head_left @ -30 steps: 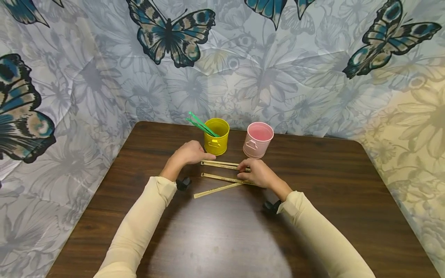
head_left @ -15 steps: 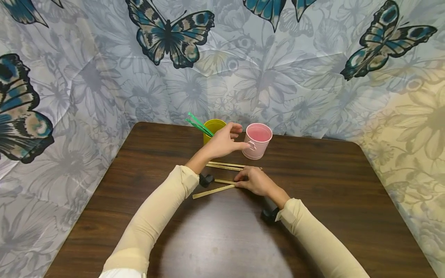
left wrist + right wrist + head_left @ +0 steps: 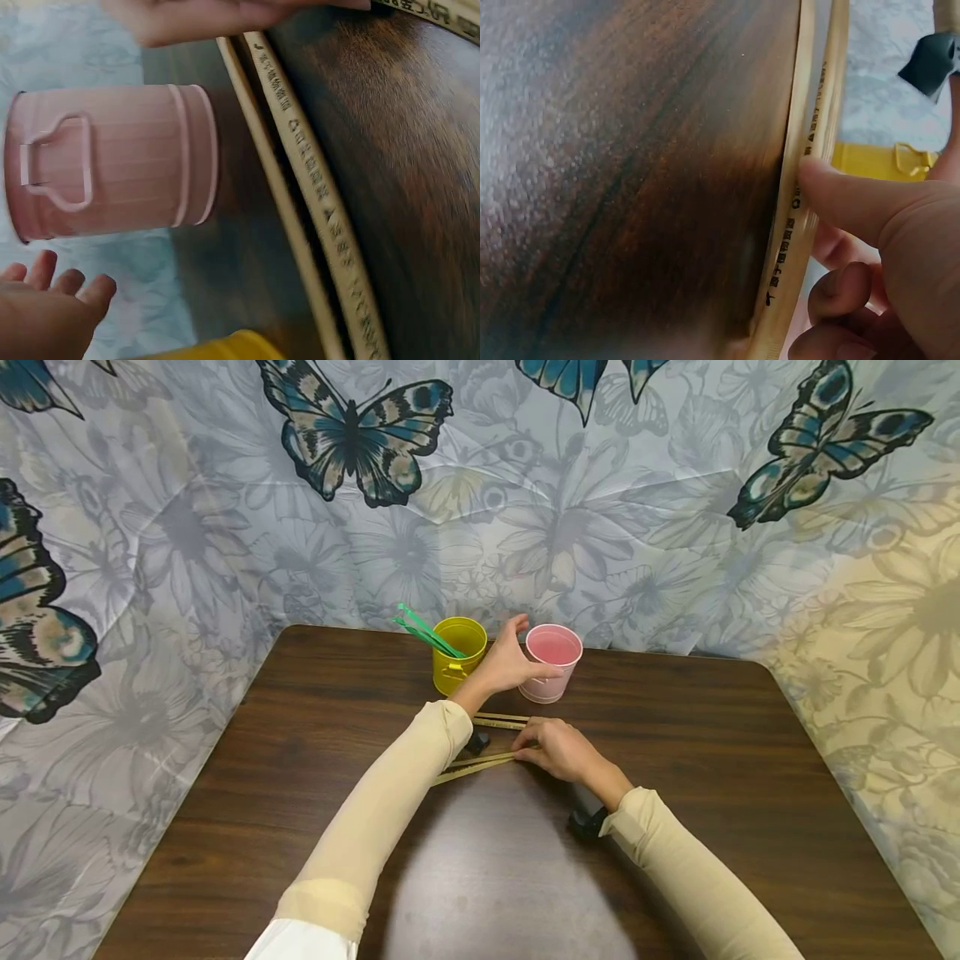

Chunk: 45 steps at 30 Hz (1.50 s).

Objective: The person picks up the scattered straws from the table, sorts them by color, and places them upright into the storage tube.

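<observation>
My left hand (image 3: pixel 513 662) reaches to the left side of the pink bucket (image 3: pixel 546 691), thumb stretched across its front and fingers spread behind. In the left wrist view, fingers (image 3: pixel 67 292) stand apart from that pink wall with its small handle. Lower right of the bucket, my right hand (image 3: pixel 562 750) pinches long thin tan sticks (image 3: pixel 474 766) at their right end. Dark printed characters run along them in the right wrist view, with the thumb (image 3: pixel 847 196) against the printed one. A second pair of tan sticks (image 3: pixel 501 722) lies on the table between hands and buckets.
A yellow bucket (image 3: pixel 447 675) stands to the left of the pink one, holding green sticks (image 3: pixel 426 632) that lean out leftward. Both are near the back edge of the dark wooden table (image 3: pixel 697 752). Behind hangs a butterfly-patterned cloth (image 3: pixel 630 560).
My left hand has moved right from beside the yellow bucket to the pink one, its fingers spreading. The right hand has taken hold of the nearer sticks, which now lie closer together.
</observation>
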Tool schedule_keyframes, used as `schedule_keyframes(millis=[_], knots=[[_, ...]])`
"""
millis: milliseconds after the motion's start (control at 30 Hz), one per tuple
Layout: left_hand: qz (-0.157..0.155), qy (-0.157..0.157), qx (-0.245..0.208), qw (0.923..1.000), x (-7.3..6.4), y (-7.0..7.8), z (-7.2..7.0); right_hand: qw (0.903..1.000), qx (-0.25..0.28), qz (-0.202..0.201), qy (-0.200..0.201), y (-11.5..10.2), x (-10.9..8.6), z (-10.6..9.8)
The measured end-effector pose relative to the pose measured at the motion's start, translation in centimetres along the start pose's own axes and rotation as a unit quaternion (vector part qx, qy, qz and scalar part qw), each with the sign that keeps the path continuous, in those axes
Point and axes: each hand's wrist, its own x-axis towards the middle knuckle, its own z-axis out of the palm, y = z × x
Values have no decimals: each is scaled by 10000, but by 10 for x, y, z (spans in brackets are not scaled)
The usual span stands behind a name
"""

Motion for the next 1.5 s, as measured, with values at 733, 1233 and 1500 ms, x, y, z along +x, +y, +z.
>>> schedule_keyframes(millis=[733, 1233, 1500], knots=[[-56, 32, 53, 10000, 9, -12, 20, 9998, 177, -14, 133, 33, -36, -28], [-12, 72, 164, 9998, 10, -14, 22, 9823, 1563, 918, 479, 42, -53, -79], [136, 15, 199, 9997, 9, -15, 20, 9754, 1339, 738, 1587, 24, -19, -109]])
